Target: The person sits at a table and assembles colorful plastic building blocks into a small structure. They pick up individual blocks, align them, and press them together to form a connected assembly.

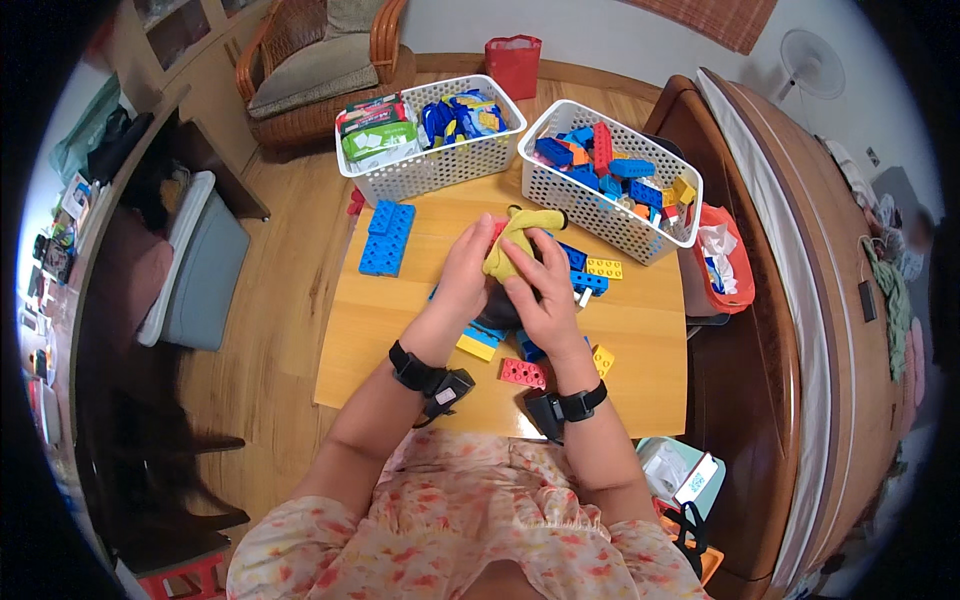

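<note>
Over the middle of the wooden table (350,345), both my hands are closed on a crumpled yellow cloth (522,238). My left hand (464,275) holds it from the left, where a bit of red shows by the fingertips; most of that red thing is hidden. My right hand (545,292) grips the cloth from the right, fingers bent over it. Beneath the hands lie a dark object (497,308), partly covered, and several toy building bricks. A blue-and-yellow brick piece (480,341), a red brick (523,373) and a yellow brick (603,360) lie nearer me.
Blue joined bricks (386,240) lie at the table's left. A yellow brick (604,268) and blue brick (590,284) lie right. At the far edge stand a white basket of packets (440,165) and a white basket of bricks (600,215). A red bag (738,300) is at right.
</note>
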### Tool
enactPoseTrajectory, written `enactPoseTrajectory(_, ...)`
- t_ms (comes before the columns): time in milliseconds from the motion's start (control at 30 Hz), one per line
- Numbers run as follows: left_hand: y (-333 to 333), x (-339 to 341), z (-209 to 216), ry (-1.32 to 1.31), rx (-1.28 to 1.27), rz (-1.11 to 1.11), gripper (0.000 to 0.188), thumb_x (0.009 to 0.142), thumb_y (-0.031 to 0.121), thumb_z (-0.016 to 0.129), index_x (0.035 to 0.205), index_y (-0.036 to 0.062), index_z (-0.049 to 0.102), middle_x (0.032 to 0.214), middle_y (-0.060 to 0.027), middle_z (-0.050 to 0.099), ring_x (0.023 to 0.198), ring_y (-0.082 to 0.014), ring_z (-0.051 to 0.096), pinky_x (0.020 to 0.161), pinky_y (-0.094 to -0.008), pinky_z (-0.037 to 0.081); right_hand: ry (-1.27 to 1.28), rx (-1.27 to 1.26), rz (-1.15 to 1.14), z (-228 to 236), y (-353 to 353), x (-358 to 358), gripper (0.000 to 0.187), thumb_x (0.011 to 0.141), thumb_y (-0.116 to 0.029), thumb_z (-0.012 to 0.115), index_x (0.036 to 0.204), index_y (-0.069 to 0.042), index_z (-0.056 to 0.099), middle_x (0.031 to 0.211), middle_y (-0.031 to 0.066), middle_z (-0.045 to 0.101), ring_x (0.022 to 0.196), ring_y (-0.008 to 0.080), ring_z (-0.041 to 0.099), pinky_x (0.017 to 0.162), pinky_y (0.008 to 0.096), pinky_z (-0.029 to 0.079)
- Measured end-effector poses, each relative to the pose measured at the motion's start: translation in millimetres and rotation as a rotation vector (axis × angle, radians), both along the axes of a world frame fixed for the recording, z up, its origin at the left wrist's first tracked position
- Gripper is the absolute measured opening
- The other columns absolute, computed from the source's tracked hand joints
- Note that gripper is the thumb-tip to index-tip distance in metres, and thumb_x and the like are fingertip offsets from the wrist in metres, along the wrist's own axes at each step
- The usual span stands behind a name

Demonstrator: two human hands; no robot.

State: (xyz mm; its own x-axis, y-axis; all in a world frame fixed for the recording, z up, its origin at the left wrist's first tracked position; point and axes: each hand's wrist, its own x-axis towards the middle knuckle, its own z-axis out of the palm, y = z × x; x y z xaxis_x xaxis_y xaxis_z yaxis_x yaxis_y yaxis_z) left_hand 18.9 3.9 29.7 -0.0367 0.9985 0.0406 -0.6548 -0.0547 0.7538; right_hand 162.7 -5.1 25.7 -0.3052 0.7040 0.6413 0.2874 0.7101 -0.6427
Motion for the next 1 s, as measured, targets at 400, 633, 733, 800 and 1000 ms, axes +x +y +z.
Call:
enactPoseTrajectory(400, -3.0, -9.8, -23.4, -0.14, -0.092, -0.31, 0.041, 0.107, 0.038, 0.042, 0.121, 0.0013, 0.056, 0.099, -0.0072, 0.062, 0.077, -0.0133, 0.06, 0.062, -0.0284, 0.049, 0.291, -0.23, -0.237, -0.7, 9.9, -0.6, 0.021, 0.093, -0.009, 0.063, 0.111, -0.004, 0.071, 0.113, 0.0155, 0.062, 0.106, 0.0289, 0.06, 0.092, 0.0352, 0.048)
enactPoseTrajectory(633, -3.9, -5.3, -18.4, -0.183, -0.137, -0.063, 0.04, 0.106, 0.034, 0.046, 0.117, -0.0026, 0.057, 0.109, -0.0112, 0.064, 0.098, -0.0181, 0.064, 0.088, -0.0337, 0.052, 0.05, -0.002, -0.041, -3.1, 3.2, -9.7, 0.029, 0.08, -0.01, 0.076, 0.108, -0.007, 0.072, 0.115, 0.0157, 0.06, 0.105, 0.031, 0.06, 0.092, 0.0391, 0.048)
enactPoseTrajectory(733, -3.0, -1.6, -23.1, -0.132, -0.121, -0.126, 0.036, 0.105, 0.032, 0.05, 0.115, -0.0016, 0.058, 0.107, -0.0089, 0.064, 0.097, -0.0138, 0.063, 0.085, -0.0309, 0.053, 0.135, -0.101, -0.124, -3.0, 0.5, -8.7, 0.022, 0.083, -0.009, 0.074, 0.104, -0.005, 0.071, 0.114, 0.0166, 0.061, 0.103, 0.0308, 0.061, 0.091, 0.0382, 0.048)
enactPoseTrajectory(800, -5.6, 1.4, -19.1, -0.135, -0.149, -0.115, 0.036, 0.104, 0.032, 0.053, 0.117, -0.0005, 0.058, 0.101, -0.0054, 0.064, 0.088, -0.0096, 0.062, 0.073, -0.0262, 0.052, 0.218, -0.081, -0.209, -3.9, 3.5, -7.7, 0.017, 0.085, -0.008, 0.07, 0.101, -0.002, 0.068, 0.11, 0.0168, 0.063, 0.102, 0.0306, 0.062, 0.09, 0.0363, 0.049)
enactPoseTrajectory(1000, -10.4, -1.9, -7.7, 0.134, -0.011, -0.31, 0.043, 0.095, 0.019, 0.066, 0.132, -0.0013, 0.055, 0.088, 0.0028, 0.057, 0.068, -0.0037, 0.051, 0.055, -0.0192, 0.04, 0.402, -0.289, -0.232, -9.0, 10.1, 2.5, 0.018, 0.093, -0.01, 0.065, 0.107, 0.001, 0.062, 0.104, 0.0108, 0.065, 0.098, 0.0205, 0.061, 0.089, 0.0321, 0.048)
